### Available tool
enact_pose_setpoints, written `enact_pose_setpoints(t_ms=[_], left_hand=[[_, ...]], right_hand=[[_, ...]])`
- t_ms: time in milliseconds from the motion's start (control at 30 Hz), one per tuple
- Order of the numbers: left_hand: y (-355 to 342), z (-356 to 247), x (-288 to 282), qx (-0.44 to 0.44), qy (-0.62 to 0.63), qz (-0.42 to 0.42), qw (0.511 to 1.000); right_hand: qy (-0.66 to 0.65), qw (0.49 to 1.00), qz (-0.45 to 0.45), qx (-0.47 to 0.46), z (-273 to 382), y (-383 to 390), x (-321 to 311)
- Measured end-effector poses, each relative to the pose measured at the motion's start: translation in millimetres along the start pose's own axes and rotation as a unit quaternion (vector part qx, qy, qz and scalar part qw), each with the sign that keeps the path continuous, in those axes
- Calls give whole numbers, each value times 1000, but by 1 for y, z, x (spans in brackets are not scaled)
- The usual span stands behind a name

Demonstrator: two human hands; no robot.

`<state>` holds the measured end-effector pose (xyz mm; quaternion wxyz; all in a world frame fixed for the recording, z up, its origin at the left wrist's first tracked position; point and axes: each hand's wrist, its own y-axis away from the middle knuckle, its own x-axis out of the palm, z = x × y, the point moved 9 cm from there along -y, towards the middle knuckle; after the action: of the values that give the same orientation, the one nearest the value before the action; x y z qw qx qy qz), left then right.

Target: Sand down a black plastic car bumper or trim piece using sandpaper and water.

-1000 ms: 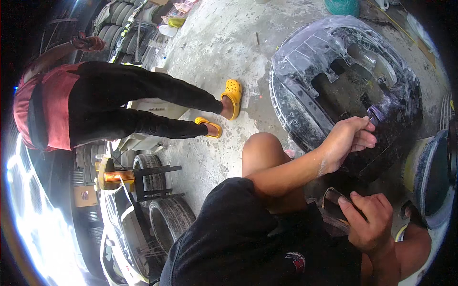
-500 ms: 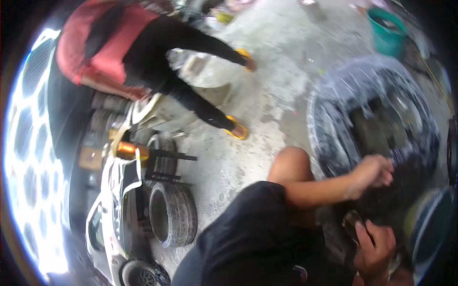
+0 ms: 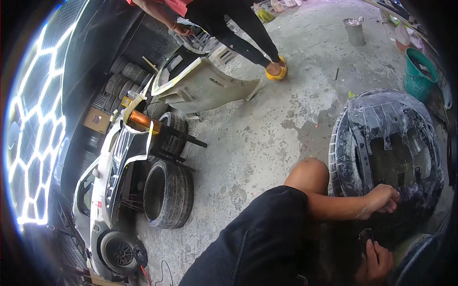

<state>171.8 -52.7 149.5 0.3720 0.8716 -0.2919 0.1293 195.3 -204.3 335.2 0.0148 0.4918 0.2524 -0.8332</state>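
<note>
My left hand [image 3: 381, 200] is closed at the near end of a dark moulded plastic part [image 3: 377, 112], dusted grey-white, that lies on a tyre [image 3: 338, 162]; what its curled fingers hold is hidden. My right hand [image 3: 374, 262] is lower, near my body, closed on a small dark block [image 3: 366, 238]. My bare knee [image 3: 310, 174] is beside the tyre. A round tub [image 3: 415, 262] shows dimly at the lower right.
Another person in black trousers [image 3: 238, 40] stands beyond a pale body panel [image 3: 205, 90]. A white car [image 3: 95, 190], loose tyre [image 3: 169, 195] and black stand [image 3: 186, 140] are left. A green bucket [image 3: 419, 76] and metal can [image 3: 354, 33] stand at the back right.
The view has swung leftward and up, showing more car, panel and floor. The other person has stepped farther back. My hands keep their closed shapes.
</note>
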Motion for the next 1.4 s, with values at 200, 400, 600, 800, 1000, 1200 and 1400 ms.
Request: enact_pose_setpoints(t_ms=[200,400,600,800,1000,1200,1400], left_hand=[[-4,0,-6,9,2,-1,1000],[-3,-2,-6,10,-2,-3,1000],[-3,-4,-5,12,10,-4,1000],[-1,-10,-3,16,14,-3,1000],[2,-16,-12,23,18,-11,1000],[-9,-5,0,11,29,5,1000],[-7,-33,-23,38,50,16,998]], right_hand=[[-3,1000,6,15,-5,0,5],[-11,1000,8,21,-7,0,7],[-11,1000,18,22,-8,-3,7],[-13,999,13,27,-13,-2,9],[-19,999,38,32,-14,-6,15],[-7,997,42,69,-26,5,17],[-23,989,15,142,-54,-4,20]])
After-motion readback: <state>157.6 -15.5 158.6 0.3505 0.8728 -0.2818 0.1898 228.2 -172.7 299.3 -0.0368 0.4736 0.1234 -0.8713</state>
